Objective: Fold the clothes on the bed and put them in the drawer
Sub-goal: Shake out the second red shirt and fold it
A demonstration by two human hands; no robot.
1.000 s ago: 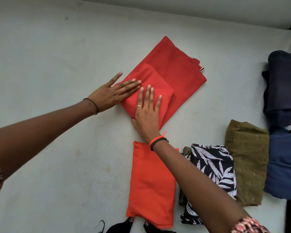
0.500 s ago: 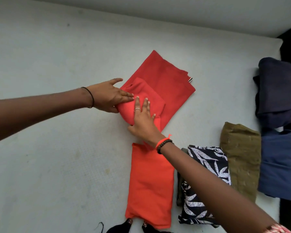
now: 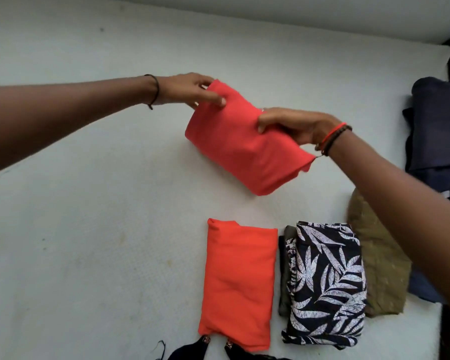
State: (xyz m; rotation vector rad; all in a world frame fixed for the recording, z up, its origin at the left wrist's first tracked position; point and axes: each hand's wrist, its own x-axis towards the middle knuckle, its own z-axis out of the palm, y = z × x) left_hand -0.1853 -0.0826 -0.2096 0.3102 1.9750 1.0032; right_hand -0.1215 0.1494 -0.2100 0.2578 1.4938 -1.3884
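A folded red garment hangs in the air above the white bed. My left hand pinches its upper left corner, thumb on the front. At the garment's right end my right hand grips the top edge, fingers curled over the cloth. On the bed below lies a folded orange garment. Beside it sit a folded black garment with a white leaf print and a folded olive garment.
Dark navy clothes are piled at the right edge of the bed, with a blue piece below them. A black item peeks in at the bottom edge. The wall runs along the top.
Both hands took hold of the red garment, which lay on the bed, and lifted it into the air. The view has tilted down and right.
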